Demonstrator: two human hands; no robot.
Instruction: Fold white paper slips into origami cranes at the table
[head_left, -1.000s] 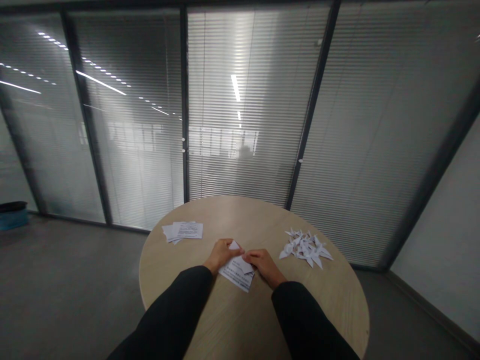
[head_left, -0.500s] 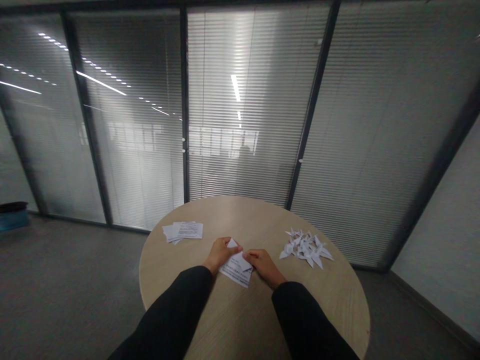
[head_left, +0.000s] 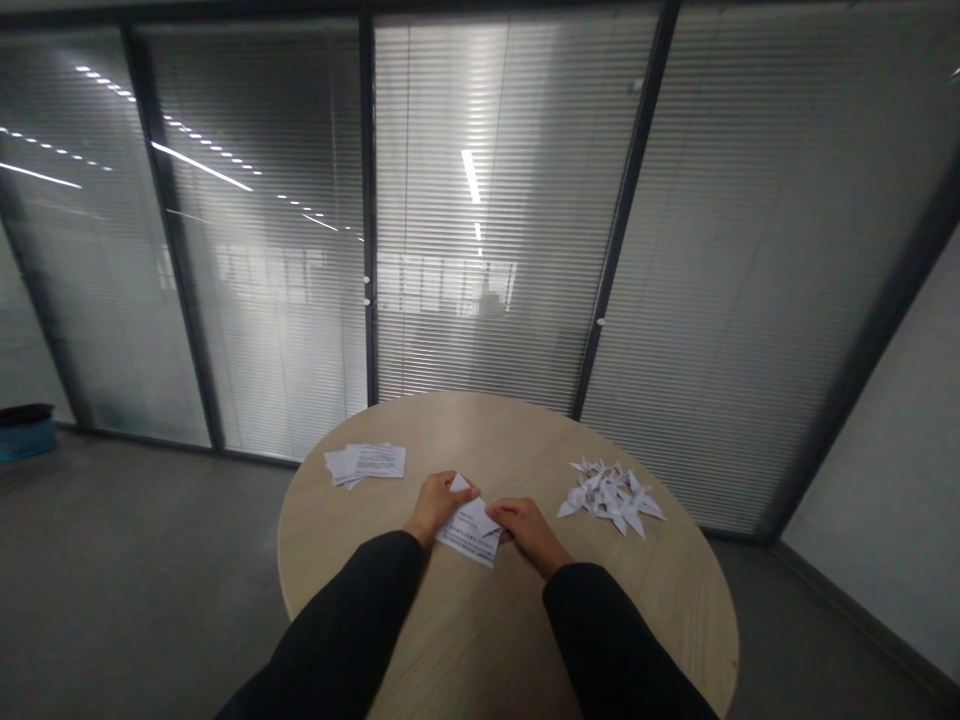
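**Dim room, cold glare ahead of us**

We see strip-light reflections [head_left: 471, 176] streaking across the glass partition [head_left: 262, 300] at 11 and 12 o'clock, with the strongest glare on the blinds [head_left: 442, 120] at 12. The floor [head_left: 127, 590] falls into gloom at 8 o'clock. Our left hand [head_left: 435, 505] and right hand [head_left: 529, 528] cast only faint, soft shadows on the round table [head_left: 645, 610]. The dark frames [head_left: 877, 370] lean sharply toward the edges at 2 and 10 o'clock, and a blocky blurred patch [head_left: 490, 303] sits just above centre.
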